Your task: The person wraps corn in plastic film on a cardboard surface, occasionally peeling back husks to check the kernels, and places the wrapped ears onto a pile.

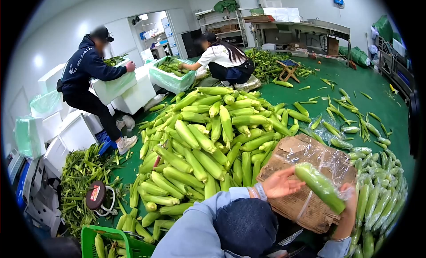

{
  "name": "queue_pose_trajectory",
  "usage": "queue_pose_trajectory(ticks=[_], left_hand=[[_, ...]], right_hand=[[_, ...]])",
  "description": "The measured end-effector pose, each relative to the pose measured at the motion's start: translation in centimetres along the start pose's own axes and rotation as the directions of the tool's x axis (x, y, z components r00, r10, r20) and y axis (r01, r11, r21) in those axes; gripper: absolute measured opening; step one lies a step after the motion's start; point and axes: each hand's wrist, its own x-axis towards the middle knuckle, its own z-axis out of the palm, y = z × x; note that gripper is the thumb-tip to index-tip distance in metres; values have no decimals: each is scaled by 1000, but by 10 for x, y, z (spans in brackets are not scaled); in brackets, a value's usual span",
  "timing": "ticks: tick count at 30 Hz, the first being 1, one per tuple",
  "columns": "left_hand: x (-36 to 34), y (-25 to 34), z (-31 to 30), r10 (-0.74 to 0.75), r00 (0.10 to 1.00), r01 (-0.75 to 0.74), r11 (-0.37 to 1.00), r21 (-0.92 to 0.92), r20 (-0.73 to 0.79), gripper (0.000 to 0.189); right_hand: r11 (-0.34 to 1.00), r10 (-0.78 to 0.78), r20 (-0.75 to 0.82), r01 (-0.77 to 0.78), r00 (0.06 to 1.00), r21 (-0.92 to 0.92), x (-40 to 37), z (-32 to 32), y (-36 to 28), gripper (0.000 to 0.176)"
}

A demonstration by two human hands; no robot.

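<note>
A green ear of corn [319, 187] in clear plastic film slants over the cardboard, its lower right end in my right hand [348, 207], whose fingers are wrapped round it and the film. My left hand [282, 182] lies palm up with fingers stretched out, beside the ear's upper left end. Beneath both hands is a flattened brown cardboard stack [284, 158] with clear film [330, 158] on top. Film-wrapped ears [377, 196] are heaped at the right. A large pile of unwrapped corn [199, 142] lies to the left.
A green crate [91, 233], a brown round-topped stool [100, 195] and husks [82, 180] are at lower left. A standing person [91, 67] holds a white foam box [113, 87]; another crouches [226, 60] near husks. Loose ears and leaves lie on the green floor [306, 89].
</note>
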Motion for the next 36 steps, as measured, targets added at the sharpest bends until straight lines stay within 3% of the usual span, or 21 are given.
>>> queue_pose_trajectory(ticks=[1,3,4,6,8,9,10,12,14,16,18,20,24,25,26,28,29,30,32,36], left_hand=[[7,-3,-8,53,995,-52,999,16,-87,45],[14,-7,-4,68,994,-56,990,128,-89,43],[15,-8,1,84,993,-60,968,242,-88,40],[14,-8,11,55,988,-28,981,193,-141,38],[15,-4,2,-38,973,91,969,229,-228,38],[15,-5,-1,-144,971,187,956,226,-192,38],[14,-6,6,-140,971,183,957,224,-196,38],[17,-13,29,-29,974,127,889,439,-223,38],[30,-17,26,-11,979,115,856,504,-205,40],[41,-27,22,96,984,-3,853,521,-152,44],[44,-20,11,3,988,69,886,459,-154,45],[33,-16,17,-274,954,294,931,215,-118,47],[30,-18,18,-239,969,245,947,205,-57,48],[28,-20,14,-244,969,229,948,221,45,49],[32,-20,8,-264,963,248,946,209,53,49],[41,-14,2,-262,965,262,965,28,-2,47],[36,-13,11,-198,975,211,969,132,-101,46],[32,-12,20,-199,976,210,967,141,-89,46],[21,-17,28,-236,971,237,909,342,-43,44],[27,-8,16,-198,979,205,913,353,-57,38]], right_hand=[[993,-2,-13,1,1000,-118,-4,16,12,17],[973,221,-15,-220,975,65,-28,83,0,19],[939,295,96,-307,951,152,-33,96,17,20],[883,379,172,-411,909,226,-42,124,27,19],[895,353,239,-401,904,195,-34,118,17,20],[869,277,310,-375,910,324,-26,104,21,17],[824,183,369,-347,911,448,-12,89,26,15],[781,284,44,-258,958,569,23,73,29,13],[633,536,29,-424,844,648,52,74,12,13],[678,498,-9,-383,867,628,64,77,1,13],[720,459,-50,-338,887,606,72,70,-2,13],[668,357,286,-457,889,587,75,42,6,19],[598,290,324,-435,901,673,88,13,17,21],[693,299,110,-295,948,657,89,21,13,27],[698,308,86,-287,947,656,85,27,4,27],[665,140,10,-102,990,740,82,34,-13,33],[665,164,-18,-97,986,741,86,33,-6,35],[671,151,-22,-86,988,737,95,28,0,35],[591,399,-88,-182,913,786,108,8,14,32],[543,536,-111,-241,837,804,133,-20,43,30]])
